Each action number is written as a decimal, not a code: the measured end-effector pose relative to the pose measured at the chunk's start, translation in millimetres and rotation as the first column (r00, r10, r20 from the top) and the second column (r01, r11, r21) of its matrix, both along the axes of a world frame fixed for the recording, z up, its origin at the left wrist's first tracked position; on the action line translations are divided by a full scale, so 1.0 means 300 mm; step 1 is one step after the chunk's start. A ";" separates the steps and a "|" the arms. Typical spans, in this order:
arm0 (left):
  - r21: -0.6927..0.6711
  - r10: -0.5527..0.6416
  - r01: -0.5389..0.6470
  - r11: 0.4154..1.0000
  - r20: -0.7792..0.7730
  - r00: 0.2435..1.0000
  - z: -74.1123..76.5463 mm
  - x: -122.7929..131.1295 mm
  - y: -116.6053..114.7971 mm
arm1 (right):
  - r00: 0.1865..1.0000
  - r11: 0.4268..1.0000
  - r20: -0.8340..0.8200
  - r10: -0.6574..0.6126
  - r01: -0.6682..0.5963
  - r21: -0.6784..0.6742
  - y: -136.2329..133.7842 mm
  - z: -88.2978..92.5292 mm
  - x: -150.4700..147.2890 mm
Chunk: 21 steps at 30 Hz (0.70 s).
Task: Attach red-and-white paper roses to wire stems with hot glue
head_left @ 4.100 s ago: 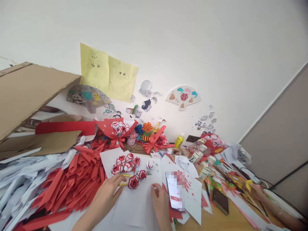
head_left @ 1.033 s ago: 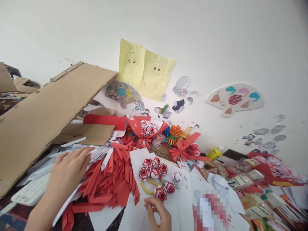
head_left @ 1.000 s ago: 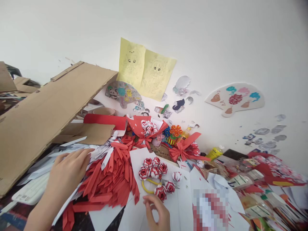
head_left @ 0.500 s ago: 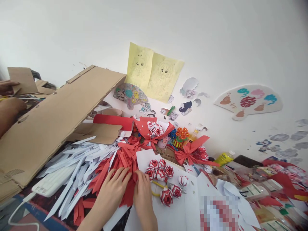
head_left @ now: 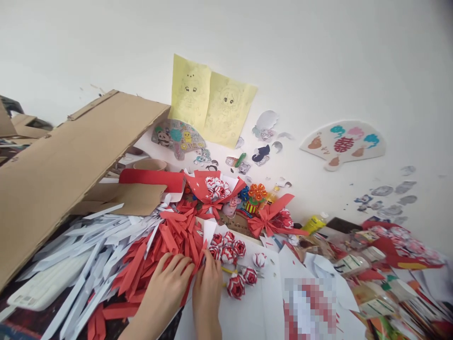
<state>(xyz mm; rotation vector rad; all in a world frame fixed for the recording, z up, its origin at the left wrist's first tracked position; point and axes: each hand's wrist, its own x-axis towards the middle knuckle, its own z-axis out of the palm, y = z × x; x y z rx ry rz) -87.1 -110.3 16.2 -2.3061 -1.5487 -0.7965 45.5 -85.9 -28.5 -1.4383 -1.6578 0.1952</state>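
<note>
Between my two hands is a piece of red paper (head_left: pixel 187 289), mostly covered by my fingers. My left hand (head_left: pixel 169 277) has its fingers curled down over the paper's left side. My right hand (head_left: pixel 208 278) pinches its right side, and a red corner pokes up by the fingertips. Just beyond my left hand lies a heap of folded red paper strips (head_left: pixel 173 233). Right of my right hand, several red-and-white paper flowers (head_left: pixel 228 254) and a pair of yellow-handled scissors (head_left: pixel 226 270) rest on white paper sheets (head_left: pixel 262 293).
White paper strips (head_left: pixel 106 241) and a white power bank (head_left: pixel 49 281) lie at left, beside a large leaning cardboard sheet (head_left: pixel 88 141). Wrapped bouquets (head_left: pixel 217 189) stand against the wall. Bottles and containers (head_left: pixel 375 283) crowd the right side.
The view has swung right, so the scene sits farther left and a co-worker's hand has left the frame. The red paper now shows less, with a corner raised at my right fingertips.
</note>
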 end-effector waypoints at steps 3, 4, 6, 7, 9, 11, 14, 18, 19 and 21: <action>-0.034 -0.006 0.003 0.999 -0.102 0.995 0.042 -0.006 0.053 | 1.000 1.000 0.009 -0.022 0.023 -0.011 0.002 -0.007 0.000; -0.052 -0.009 0.001 0.999 -0.147 0.989 0.061 -0.009 0.082 | 0.999 0.999 0.018 -0.033 0.033 -0.015 0.003 -0.012 -0.001; -0.107 -0.010 -0.015 0.994 -0.224 0.975 0.098 -0.009 0.159 | 0.998 0.999 0.032 -0.049 0.050 -0.020 0.005 -0.022 -0.006; -0.141 -0.030 -0.004 0.990 -0.242 0.970 0.112 -0.005 0.204 | 0.998 0.998 0.028 -0.057 0.057 -0.021 0.005 -0.027 -0.011; -0.193 -0.096 0.045 0.980 -0.261 0.961 0.123 0.011 0.302 | 0.998 0.998 0.003 -0.068 0.068 -0.015 0.004 -0.034 -0.023; -0.218 -0.142 0.081 0.973 -0.278 0.950 0.113 0.034 0.394 | 0.996 0.997 -0.017 -0.083 0.083 -0.010 0.001 -0.036 -0.035; -0.259 -0.204 0.124 0.958 -0.309 0.929 0.084 0.058 0.499 | 0.991 0.991 0.002 -0.132 0.132 -0.012 -0.006 -0.024 -0.034; -0.289 -0.259 0.164 0.943 -0.327 0.909 0.066 0.043 0.574 | 0.994 0.995 0.054 -0.100 0.100 -0.008 -0.020 0.018 0.009; -0.289 -0.267 0.173 0.941 -0.325 0.907 0.067 0.031 0.584 | 0.995 0.997 0.059 -0.079 0.079 0.002 -0.022 0.028 0.022; -0.267 -0.261 0.181 0.947 -0.305 0.916 0.072 0.000 0.597 | 0.998 0.998 0.042 -0.054 0.052 0.032 -0.024 0.039 0.039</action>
